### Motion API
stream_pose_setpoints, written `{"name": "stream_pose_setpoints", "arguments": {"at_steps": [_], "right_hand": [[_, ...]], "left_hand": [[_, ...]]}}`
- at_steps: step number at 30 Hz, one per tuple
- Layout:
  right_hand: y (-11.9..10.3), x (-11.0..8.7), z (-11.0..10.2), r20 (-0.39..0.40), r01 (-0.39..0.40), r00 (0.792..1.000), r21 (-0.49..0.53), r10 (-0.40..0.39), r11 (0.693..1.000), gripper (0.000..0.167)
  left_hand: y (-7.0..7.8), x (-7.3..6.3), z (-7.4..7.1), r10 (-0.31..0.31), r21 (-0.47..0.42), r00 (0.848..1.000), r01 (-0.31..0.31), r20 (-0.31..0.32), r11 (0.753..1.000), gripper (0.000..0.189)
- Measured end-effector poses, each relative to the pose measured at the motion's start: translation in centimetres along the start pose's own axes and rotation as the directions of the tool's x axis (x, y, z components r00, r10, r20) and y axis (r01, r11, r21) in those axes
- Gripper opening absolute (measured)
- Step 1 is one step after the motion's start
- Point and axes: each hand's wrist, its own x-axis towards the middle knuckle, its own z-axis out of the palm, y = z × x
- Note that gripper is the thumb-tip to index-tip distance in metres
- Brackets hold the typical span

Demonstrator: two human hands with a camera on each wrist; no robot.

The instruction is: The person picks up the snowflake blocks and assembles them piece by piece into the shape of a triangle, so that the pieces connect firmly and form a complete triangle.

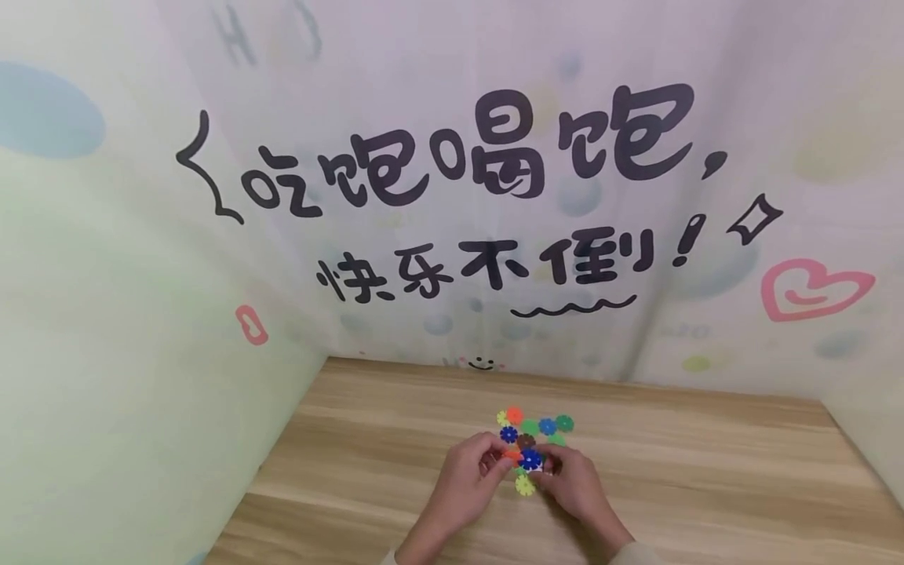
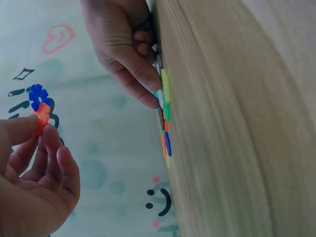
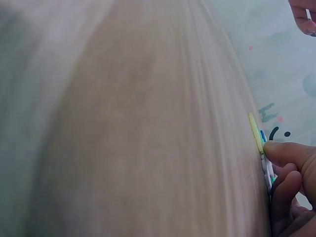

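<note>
My left hand (image 1: 469,479) pinches an orange notched snowflake disc (image 2: 43,117) between thumb and forefinger. A dark blue disc (image 2: 38,96) is joined to it and sticks up from its top. In the left wrist view this pair hangs apart from the discs on the table. My right hand (image 1: 575,480) grips the near right part of a flat group of linked snowflake discs, at a white disc (image 3: 266,170). A yellow disc (image 1: 524,486) lies at the group's near end, with a brown disc (image 1: 526,441) near its middle. My right fingers hide part of the group.
Farther back in the group are a dark green disc (image 1: 564,423), a blue disc (image 1: 547,427) and an orange disc (image 1: 514,415). The wood-grain table (image 1: 353,455) meets a printed cloth backdrop (image 1: 424,337) behind, with cloth at both sides.
</note>
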Motion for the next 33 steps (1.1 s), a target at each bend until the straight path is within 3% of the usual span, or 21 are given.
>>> {"name": "stream_pose_setpoints", "arguments": {"at_steps": [16,26,30,33], "right_hand": [[-0.2,-0.1,-0.3,0.003,0.001,1.000,-0.033,-0.001,0.999,0.027],[-0.2,-0.1,-0.5,-0.008,0.012,1.000,-0.059,-0.012,0.998,0.030],[-0.1,-0.4,-0.6,-0.013,0.030,0.999,-0.035,-0.030,0.999,0.029],[0.1,-0.7,-0.6,-0.005,0.015,1.000,0.040,-0.014,0.999,0.023]], "left_hand": [[-1.5,-0.5,0.2,-0.043,-0.004,0.999,0.043,0.002,0.999,0.014],[-1.9,-0.7,0.3,-0.050,-0.005,0.999,0.051,0.012,0.999,0.009],[-2.0,-0.8,0.2,-0.081,-0.002,0.996,0.081,0.031,0.997,0.008],[-2.0,-0.9,0.2,-0.092,0.001,0.995,0.092,0.042,0.996,0.006]]}}
